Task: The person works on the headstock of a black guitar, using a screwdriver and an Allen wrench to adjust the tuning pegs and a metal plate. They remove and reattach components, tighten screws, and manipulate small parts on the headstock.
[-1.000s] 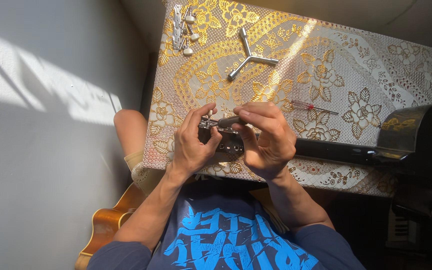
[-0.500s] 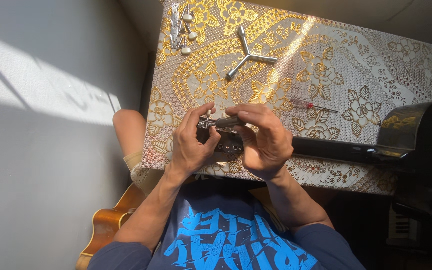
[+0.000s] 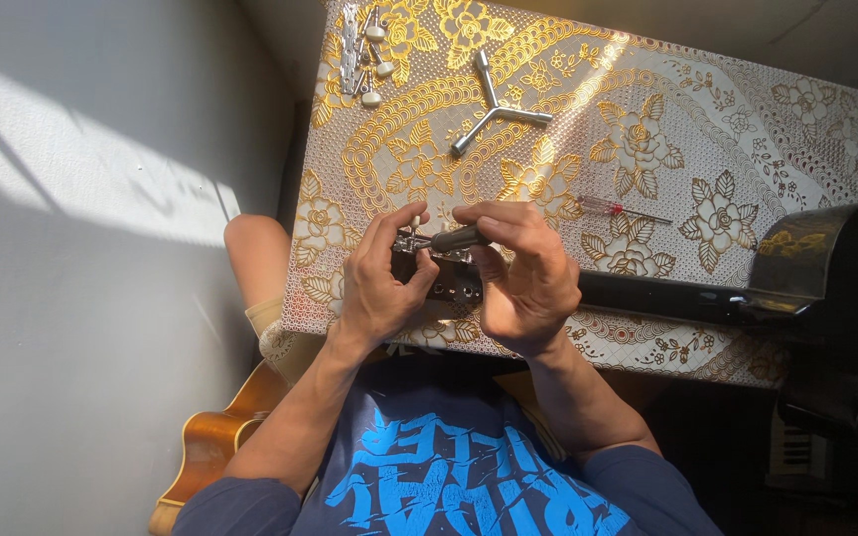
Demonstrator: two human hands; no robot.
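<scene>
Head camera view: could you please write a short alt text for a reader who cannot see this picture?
Seen from above, a person's left hand steadies a small dark part with metal pegs at the table edge while the right hand holds a slim dark tool against it. On the gold floral tablecloth lie a three-armed wrench, a strip of tuning pegs and a red-handled screwdriver.

Home room: floral tablecloth, guitar.

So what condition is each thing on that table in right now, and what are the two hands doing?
Left hand: gripping the dark headstock piece.
Right hand: pinching a dark tool handle, laid level over the piece.
Three-armed wrench: lying flat, untouched.
Tuner strip: lying loose at the table corner.
Small red-handled screwdriver: lying flat, untouched.
</scene>
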